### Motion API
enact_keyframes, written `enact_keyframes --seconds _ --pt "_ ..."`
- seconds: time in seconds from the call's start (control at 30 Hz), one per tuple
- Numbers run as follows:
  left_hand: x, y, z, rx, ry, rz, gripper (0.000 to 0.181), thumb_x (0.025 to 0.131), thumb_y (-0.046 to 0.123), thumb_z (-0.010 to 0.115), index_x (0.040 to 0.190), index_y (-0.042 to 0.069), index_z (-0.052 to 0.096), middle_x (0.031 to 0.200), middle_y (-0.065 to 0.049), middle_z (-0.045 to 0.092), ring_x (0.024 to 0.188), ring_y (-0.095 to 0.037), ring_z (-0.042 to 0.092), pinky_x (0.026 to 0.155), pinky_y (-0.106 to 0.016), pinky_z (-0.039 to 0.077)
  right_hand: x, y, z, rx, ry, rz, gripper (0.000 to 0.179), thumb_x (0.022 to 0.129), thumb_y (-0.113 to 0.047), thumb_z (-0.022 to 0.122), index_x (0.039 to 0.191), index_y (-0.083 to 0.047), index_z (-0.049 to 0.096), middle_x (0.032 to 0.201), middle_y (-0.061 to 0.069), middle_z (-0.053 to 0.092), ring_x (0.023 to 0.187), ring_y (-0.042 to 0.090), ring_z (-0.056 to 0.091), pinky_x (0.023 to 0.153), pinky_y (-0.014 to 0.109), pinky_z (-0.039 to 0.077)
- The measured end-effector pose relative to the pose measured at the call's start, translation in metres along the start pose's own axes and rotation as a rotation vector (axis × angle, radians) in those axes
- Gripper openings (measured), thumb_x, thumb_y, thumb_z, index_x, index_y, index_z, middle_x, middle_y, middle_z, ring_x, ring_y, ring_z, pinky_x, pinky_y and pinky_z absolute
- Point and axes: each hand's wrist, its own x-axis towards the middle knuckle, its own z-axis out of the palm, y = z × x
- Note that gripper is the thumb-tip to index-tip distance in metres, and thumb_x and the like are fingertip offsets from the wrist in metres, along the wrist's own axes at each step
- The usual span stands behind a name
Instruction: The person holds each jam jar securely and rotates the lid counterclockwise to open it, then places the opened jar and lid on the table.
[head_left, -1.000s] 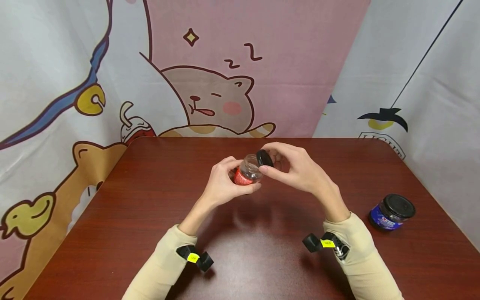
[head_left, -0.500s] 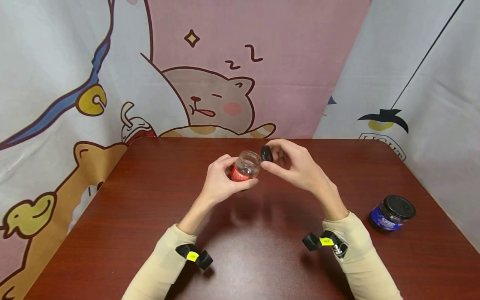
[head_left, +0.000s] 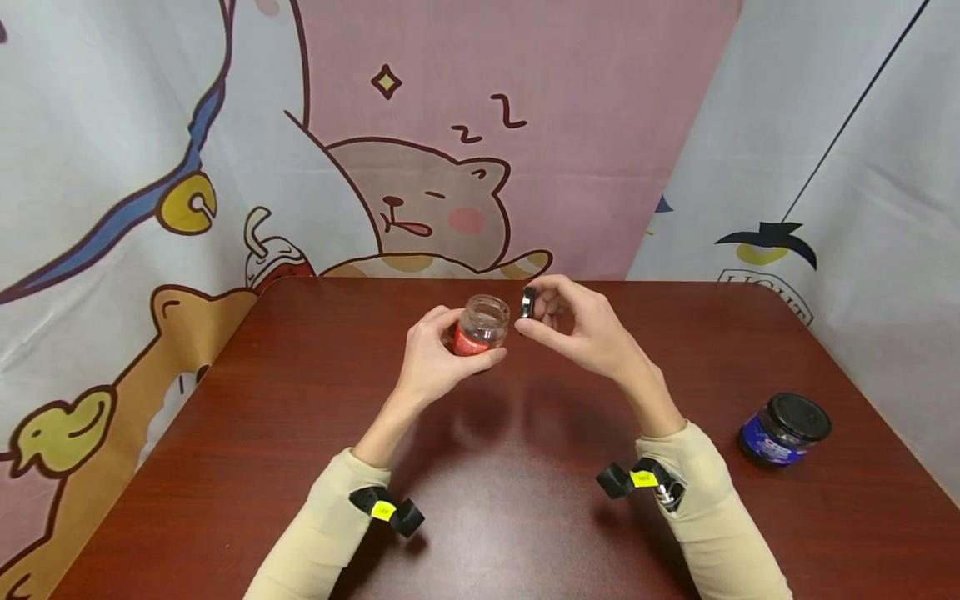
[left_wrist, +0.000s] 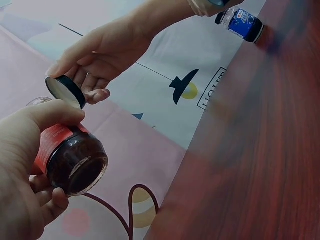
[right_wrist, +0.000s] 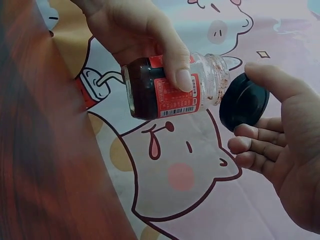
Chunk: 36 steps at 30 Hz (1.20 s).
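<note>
My left hand (head_left: 442, 354) grips a glass jar (head_left: 486, 322) with a red label, thumb on the near side and fingers behind. The jar's mouth is uncovered and tips up toward the right. Dark contents fill its lower part in the right wrist view, while the neck (right_wrist: 216, 75) is clear with some residue. Between thumb and fingertips, my right hand (head_left: 592, 329) pinches a black lid (right_wrist: 245, 102) just right of the mouth. The lid stands on edge, apart from the jar in the head view. Its pale inner face (left_wrist: 64, 94) shows in the left wrist view.
A second jar (head_left: 783, 428) with a blue label and black lid stands upright at the right side of the brown wooden table (head_left: 300, 467). Behind the table hangs a cartoon-printed cloth (head_left: 600, 125). Both wrists carry small black cameras.
The lid has come away from the jar's mouth and turned edge-on in my right hand. My left hand has shifted slightly left with the jar, widening the gap.
</note>
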Motion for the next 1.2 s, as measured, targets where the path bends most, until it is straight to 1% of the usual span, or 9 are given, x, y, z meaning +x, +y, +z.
enact_keyframes --seconds 0.13,0.37,0.4,0.53,0.63,0.77,0.93,1.03,1.2 --pt "0.001 -0.001 -0.002 0.008 0.013 -0.008 0.045 0.065 0.029 0.095 0.101 0.009 0.076 0.083 0.001 0.062 0.074 -0.015 0.060 0.063 -0.030 0.050 0.001 0.001 0.002 -0.001 -0.005 0.016 0.041 0.085 -0.012 0.082 0.119 -0.004 0.061 0.088 0.002 0.063 0.074 0.016 0.058 0.062 0.030 0.047" --pt "0.001 -0.006 -0.005 0.010 0.003 -0.050 0.050 0.067 0.030 0.095 0.106 0.007 0.074 0.090 -0.003 0.065 0.078 -0.019 0.063 0.066 -0.034 0.053 0.001 0.008 0.007 0.009 -0.018 0.069 0.043 0.084 -0.016 0.083 0.120 -0.006 0.061 0.089 0.001 0.065 0.074 0.013 0.061 0.064 0.026 0.049" --pt "0.002 -0.007 -0.005 0.013 0.003 -0.055 0.050 0.066 0.030 0.095 0.107 0.007 0.074 0.091 -0.004 0.065 0.079 -0.019 0.064 0.067 -0.035 0.053 0.001 0.009 0.008 0.013 -0.020 0.076 0.043 0.084 -0.016 0.083 0.119 -0.006 0.061 0.089 0.001 0.065 0.074 0.013 0.062 0.064 0.027 0.050" --pt "0.002 -0.009 -0.006 0.020 0.004 -0.072 0.051 0.067 0.030 0.095 0.107 0.007 0.072 0.093 -0.006 0.066 0.079 -0.020 0.064 0.069 -0.040 0.054 0.002 0.012 0.010 0.026 -0.028 0.092 0.044 0.084 -0.016 0.083 0.120 -0.006 0.060 0.088 0.002 0.065 0.076 0.014 0.063 0.066 0.035 0.053" --pt "0.002 -0.011 -0.007 0.031 0.014 -0.079 0.051 0.067 0.030 0.094 0.105 0.007 0.071 0.093 -0.006 0.066 0.080 -0.021 0.064 0.070 -0.040 0.053 0.003 0.014 0.012 0.033 -0.031 0.093 0.045 0.084 -0.016 0.083 0.120 -0.004 0.060 0.088 0.003 0.066 0.076 0.014 0.063 0.066 0.038 0.052" --pt "0.003 -0.014 -0.006 0.048 0.037 -0.092 0.050 0.067 0.031 0.094 0.104 0.006 0.070 0.093 -0.004 0.066 0.081 -0.021 0.063 0.070 -0.035 0.051 0.004 0.019 0.015 0.038 -0.041 0.098 0.048 0.083 -0.016 0.083 0.121 -0.002 0.058 0.087 0.006 0.067 0.075 0.014 0.064 0.068 0.031 0.052" --pt "0.004 -0.019 -0.006 0.058 0.063 -0.123 0.049 0.066 0.030 0.094 0.102 0.006 0.070 0.091 -0.005 0.065 0.081 -0.023 0.062 0.071 -0.035 0.049 0.006 0.024 0.019 0.057 -0.047 0.109 0.049 0.083 -0.017 0.084 0.121 -0.001 0.056 0.089 0.010 0.068 0.076 0.015 0.065 0.070 0.032 0.054" --pt "0.004 -0.021 -0.006 0.056 0.081 -0.128 0.049 0.066 0.029 0.094 0.102 0.006 0.070 0.091 -0.006 0.064 0.081 -0.025 0.062 0.071 -0.035 0.049 0.008 0.025 0.022 0.068 -0.050 0.120 0.050 0.084 -0.016 0.084 0.122 -0.001 0.056 0.091 0.009 0.068 0.078 0.016 0.066 0.071 0.033 0.054" --pt "0.005 -0.023 -0.007 0.038 0.102 -0.144 0.049 0.067 0.028 0.093 0.104 0.005 0.071 0.093 -0.007 0.064 0.082 -0.028 0.063 0.071 -0.035 0.049 0.011 0.025 0.025 0.066 -0.052 0.149 0.051 0.082 -0.014 0.084 0.122 0.000 0.054 0.094 0.005 0.068 0.080 0.019 0.068 0.073 0.031 0.055"
